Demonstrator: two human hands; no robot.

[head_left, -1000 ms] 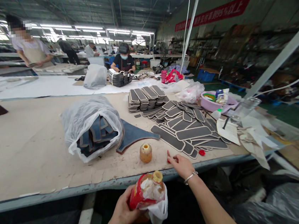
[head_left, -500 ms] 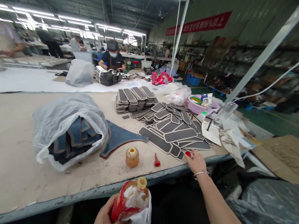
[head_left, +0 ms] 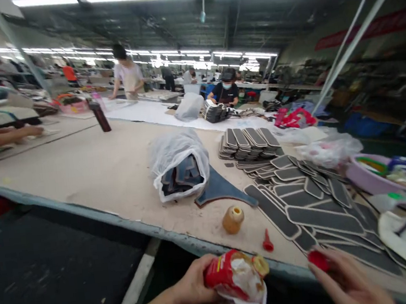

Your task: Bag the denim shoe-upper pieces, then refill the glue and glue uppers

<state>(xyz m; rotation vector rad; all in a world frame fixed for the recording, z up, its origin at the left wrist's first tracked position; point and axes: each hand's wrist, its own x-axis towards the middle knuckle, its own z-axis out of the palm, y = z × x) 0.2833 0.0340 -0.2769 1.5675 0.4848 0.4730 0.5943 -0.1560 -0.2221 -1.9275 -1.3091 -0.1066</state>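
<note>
My left hand (head_left: 198, 283) is wrapped round a red-labelled bottle (head_left: 234, 277) with white plastic about it, its uncapped yellowish mouth tilted to the right, in front of the table edge. Between the thumb and fingers of my right hand (head_left: 347, 277) is a red cap (head_left: 318, 260), near the dark pieces. On the table stand a small amber bottle (head_left: 233, 220) with an open top and, to its right, a red nozzle cap (head_left: 267, 242).
Dark pale-edged pieces (head_left: 324, 219) lie spread at the right, with neat stacks (head_left: 249, 142) behind. A plastic bag (head_left: 178, 162) of blue pieces sits mid-table. A purple basin (head_left: 357, 174) is at the right. Other people work further off, one at the far left.
The view has swung left, so the table things appear further right. My right hand has lifted the red cap off the table edge. The bottle remains in my left hand.
</note>
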